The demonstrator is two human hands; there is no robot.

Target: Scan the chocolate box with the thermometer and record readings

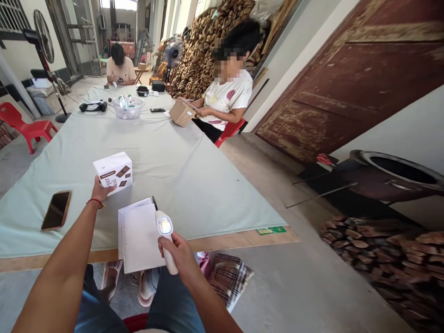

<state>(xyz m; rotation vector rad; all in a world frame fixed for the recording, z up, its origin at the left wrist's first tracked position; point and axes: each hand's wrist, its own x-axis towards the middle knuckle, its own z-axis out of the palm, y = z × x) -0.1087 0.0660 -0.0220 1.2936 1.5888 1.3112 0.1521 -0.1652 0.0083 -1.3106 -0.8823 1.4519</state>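
My left hand (100, 190) is closed on the lower left corner of a white box (120, 178) with brown lettering and pictures of brown bars; the box is on the table, slightly turned. In my right hand (178, 256) is a white infrared thermometer (168, 245), pistol-shaped, its small screen lit and facing me. Below its head lie sheets of paper (140, 238) that overhang the table's near edge. A dark pen-like tip shows at their top right corner. To the left of my left forearm lies a phone (56, 211) with a dark screen.
A pale green cloth covers the long table (208, 194). Farther along stand a clear basin (128, 111) with bottles and a cardboard box (182, 112) beside a seated person (227, 92). Another person (120, 69) sits at the far end. A red chair (26, 122) is at left.
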